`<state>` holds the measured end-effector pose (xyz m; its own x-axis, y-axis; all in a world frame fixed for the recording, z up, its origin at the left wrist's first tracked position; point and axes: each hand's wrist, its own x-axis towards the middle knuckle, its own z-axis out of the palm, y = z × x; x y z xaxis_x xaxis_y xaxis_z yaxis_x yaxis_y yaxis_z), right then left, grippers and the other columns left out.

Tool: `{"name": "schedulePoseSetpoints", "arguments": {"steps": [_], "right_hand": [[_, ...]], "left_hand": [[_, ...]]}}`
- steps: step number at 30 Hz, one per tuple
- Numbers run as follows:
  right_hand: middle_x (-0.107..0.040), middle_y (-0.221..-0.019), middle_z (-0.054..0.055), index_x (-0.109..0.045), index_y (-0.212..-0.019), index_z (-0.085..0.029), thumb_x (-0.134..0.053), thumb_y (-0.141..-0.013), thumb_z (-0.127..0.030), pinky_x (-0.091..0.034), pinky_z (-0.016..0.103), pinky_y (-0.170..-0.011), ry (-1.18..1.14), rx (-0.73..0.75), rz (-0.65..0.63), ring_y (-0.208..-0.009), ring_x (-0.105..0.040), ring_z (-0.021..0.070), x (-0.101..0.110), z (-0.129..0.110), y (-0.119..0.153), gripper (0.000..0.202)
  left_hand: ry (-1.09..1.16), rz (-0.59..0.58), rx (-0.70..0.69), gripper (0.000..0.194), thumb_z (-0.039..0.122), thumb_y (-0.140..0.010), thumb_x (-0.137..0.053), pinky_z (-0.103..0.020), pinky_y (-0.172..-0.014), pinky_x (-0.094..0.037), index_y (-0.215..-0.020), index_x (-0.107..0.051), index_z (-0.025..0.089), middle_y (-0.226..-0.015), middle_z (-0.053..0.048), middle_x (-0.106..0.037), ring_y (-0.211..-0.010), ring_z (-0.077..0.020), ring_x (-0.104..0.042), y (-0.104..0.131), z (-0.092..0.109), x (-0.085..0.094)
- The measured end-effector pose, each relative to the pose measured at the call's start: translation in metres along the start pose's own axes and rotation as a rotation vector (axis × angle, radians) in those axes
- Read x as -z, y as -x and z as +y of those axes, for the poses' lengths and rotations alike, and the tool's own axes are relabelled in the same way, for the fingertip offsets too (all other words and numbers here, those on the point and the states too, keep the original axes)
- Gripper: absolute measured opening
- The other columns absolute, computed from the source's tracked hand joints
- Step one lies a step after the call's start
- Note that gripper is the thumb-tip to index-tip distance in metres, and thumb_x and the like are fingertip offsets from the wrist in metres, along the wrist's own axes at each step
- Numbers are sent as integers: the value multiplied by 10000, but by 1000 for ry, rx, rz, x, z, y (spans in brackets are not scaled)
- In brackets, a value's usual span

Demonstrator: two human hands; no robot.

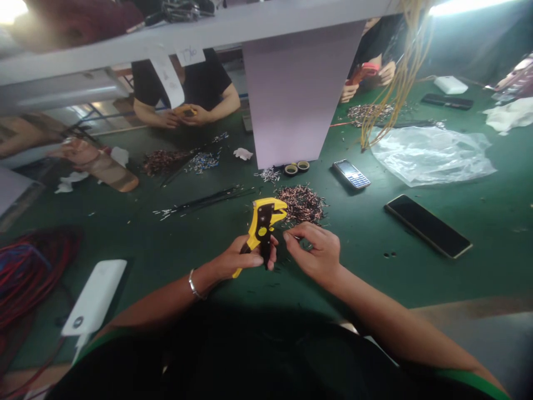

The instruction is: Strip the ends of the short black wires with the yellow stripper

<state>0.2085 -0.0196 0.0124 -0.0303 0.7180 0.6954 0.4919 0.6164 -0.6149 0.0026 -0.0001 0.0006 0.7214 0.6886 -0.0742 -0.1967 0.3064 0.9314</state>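
Note:
My left hand (245,256) is wrapped round the handles of a yellow and black wire stripper (263,229), held upright with its jaws pointing right. Just right of the tool, my right hand (315,251) is closed in a pinch, thumb against forefinger. Whatever lies between those fingertips is too small to make out. Behind the jaws is a heap of short wire pieces (303,204), dark with coppery ends. A small pile of pale terminals (270,175) sits beyond it, beside two tape rolls (303,166).
A keypad phone (352,174), a smartphone (428,225) and a clear plastic bag (433,155) lie to the right. Black wires (208,200) stretch left of the tool. A white power bank (95,297) and red cable coils (25,278) are at left. Co-workers' hands (195,115) work across the table.

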Motion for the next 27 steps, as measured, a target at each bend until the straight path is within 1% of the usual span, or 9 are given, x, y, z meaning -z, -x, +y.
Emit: {"name": "schedulePoseSetpoints", "arguments": {"steps": [3, 7, 13, 18, 24, 27], "right_hand": [[-675, -600, 2, -634, -721, -203, -572, -866, -108, -504, 254, -517, -12, 16, -9, -532, -621, 126, -1, -1, 1, 184], [-667, -596, 5, -631, -726, -196, -575, -870, -109, -492, 254, -507, -16, 29, -17, -526, -606, 124, -1, -1, 2, 178], [-638, -563, -10, -621, -721, -203, -590, -868, -120, -471, 257, -494, -25, 28, -26, -509, -587, 125, -3, 0, 3, 172], [-634, -562, -8, -625, -710, -204, -576, -871, -117, -467, 261, -495, -30, 25, -52, -509, -592, 130, -2, -1, 3, 190], [-637, -567, -7, -633, -706, -201, -573, -872, -125, -465, 256, -493, -26, 9, -62, -505, -589, 126, -4, -1, 4, 192], [-654, -582, -6, -647, -709, -206, -580, -873, -145, -478, 256, -510, -21, -20, -70, -520, -602, 127, -6, 1, 6, 187]], "left_hand": [[-24, 18, -16, 447, 366, -767, -702, -363, -789, -486, -1133, -623, 123, -898, -88, -669, -777, -197, -631, 0, 0, -1], [-80, 48, -17, 384, 351, -807, -668, -351, -793, -480, -1117, -639, 125, -873, -74, -668, -783, -187, -624, 1, -3, -1], [-137, 111, -33, 357, 345, -797, -716, -324, -765, -481, -1073, -647, 130, -843, -66, -675, -779, -176, -627, 1, -10, 2], [-201, 183, -57, 312, 343, -793, -732, -315, -717, -485, -984, -638, 114, -771, -54, -667, -697, -160, -620, 0, -10, 1], [-296, 334, -28, 265, 305, -757, -760, -276, -607, -513, -864, -611, 113, -683, -25, -654, -571, -130, -625, 0, -8, -5], [-336, 369, -5, 281, 318, -747, -774, -253, -528, -501, -810, -582, 124, -583, 1, -627, -482, -114, -592, 1, -7, -7]]}}
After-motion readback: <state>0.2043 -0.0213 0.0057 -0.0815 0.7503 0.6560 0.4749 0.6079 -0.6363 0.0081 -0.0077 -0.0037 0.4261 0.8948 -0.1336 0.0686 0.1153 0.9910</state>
